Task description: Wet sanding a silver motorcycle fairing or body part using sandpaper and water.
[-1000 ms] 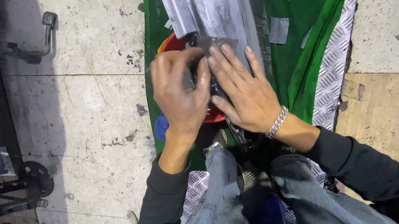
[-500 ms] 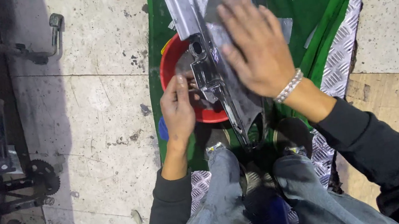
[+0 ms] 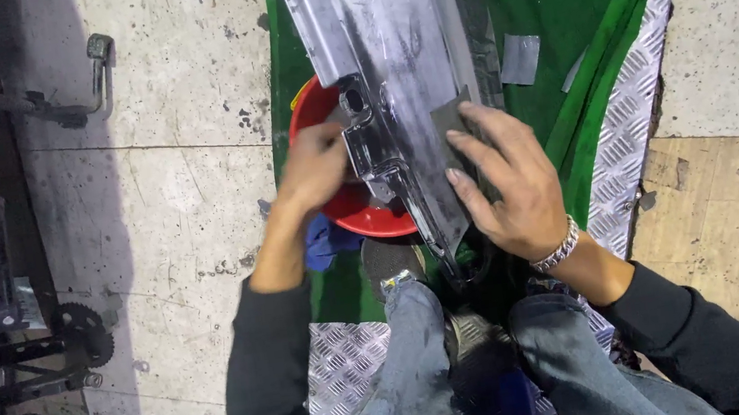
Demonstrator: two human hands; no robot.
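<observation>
A long dark grey panel [image 3: 397, 52], wet and scuffed, lies lengthwise over a green mat [image 3: 591, 7] and reaches toward my knees. My right hand [image 3: 509, 184] presses a small grey sanding sheet [image 3: 453, 118] flat against the panel's right side, fingers spread over it. My left hand [image 3: 315, 169] is curled at the panel's left edge, over a red bowl [image 3: 361, 218] that sits partly under the panel. What the left hand grips is hidden. A bracelet circles my right wrist.
A diamond-plate metal sheet [image 3: 636, 134] borders the mat at right and under my legs. A blue cloth [image 3: 326, 240] lies beside the bowl. Loose grey sanding pieces [image 3: 519, 59] rest on the mat. Dark machine parts with a sprocket [image 3: 81, 331] crowd the left edge of the concrete floor.
My right hand slid back down the panel toward me with the sanding sheet, after reaching far up it. My left hand stayed at the panel's edge over the red bowl.
</observation>
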